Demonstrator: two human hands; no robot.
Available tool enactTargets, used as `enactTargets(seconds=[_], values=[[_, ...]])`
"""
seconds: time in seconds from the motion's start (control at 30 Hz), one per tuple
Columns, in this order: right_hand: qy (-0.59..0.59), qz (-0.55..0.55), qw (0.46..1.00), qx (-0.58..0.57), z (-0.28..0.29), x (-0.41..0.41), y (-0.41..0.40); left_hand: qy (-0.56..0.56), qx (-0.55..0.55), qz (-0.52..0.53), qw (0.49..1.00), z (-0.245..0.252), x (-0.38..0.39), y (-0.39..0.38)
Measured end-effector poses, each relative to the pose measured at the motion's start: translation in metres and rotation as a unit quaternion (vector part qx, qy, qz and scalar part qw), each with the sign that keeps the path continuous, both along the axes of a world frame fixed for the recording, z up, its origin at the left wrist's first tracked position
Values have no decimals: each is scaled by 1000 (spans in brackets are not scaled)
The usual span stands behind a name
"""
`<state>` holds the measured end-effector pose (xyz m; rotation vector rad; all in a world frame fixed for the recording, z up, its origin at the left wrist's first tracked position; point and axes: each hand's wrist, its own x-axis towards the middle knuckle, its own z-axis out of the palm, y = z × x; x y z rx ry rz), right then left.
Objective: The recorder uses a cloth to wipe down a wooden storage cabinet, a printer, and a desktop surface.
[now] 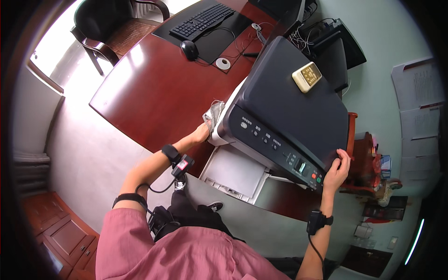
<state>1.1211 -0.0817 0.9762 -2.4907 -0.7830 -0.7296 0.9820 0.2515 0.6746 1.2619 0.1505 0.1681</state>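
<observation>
A printer with a dark scanner lid (280,87) and a white body stands on the reddish-brown desk (168,91). At its left side my left hand (203,132) holds a bunched grey-and-white cloth (214,112) against the white casing; part of the fingers is hidden. My right hand (336,173) rests at the near right corner of the printer, fingers bent over its edge, beside the control panel's red and green buttons. On the lid lies a cream-coloured remote control (307,77). White paper (234,169) sits in the tray jutting out at the front.
Beyond the cloth are a black mouse (189,50), a keyboard (203,21) and loose cables on the desk. A monitor stands behind the printer. An armchair (122,31) is at the far left. Wooden furniture (364,154) holds small items by the right wall.
</observation>
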Motion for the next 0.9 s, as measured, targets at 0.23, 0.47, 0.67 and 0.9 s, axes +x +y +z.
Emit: enactTargets(seconds=[0.23, 0.47, 0.67, 0.9], values=[[-39, 16, 999, 13, -4, 0, -5, 126, 140, 207, 960, 3, -54, -52], [-36, 70, 990, 119, 1, -1, -24, 198, 256, 78, 943, 75, -88, -93], [152, 323, 918, 174, -57, -128, -20, 174, 84, 147, 970, 114, -121, -146], [588, 265, 695, 318, -159, -189, -21, 183, 47, -142, 972, 143, -106, -203]])
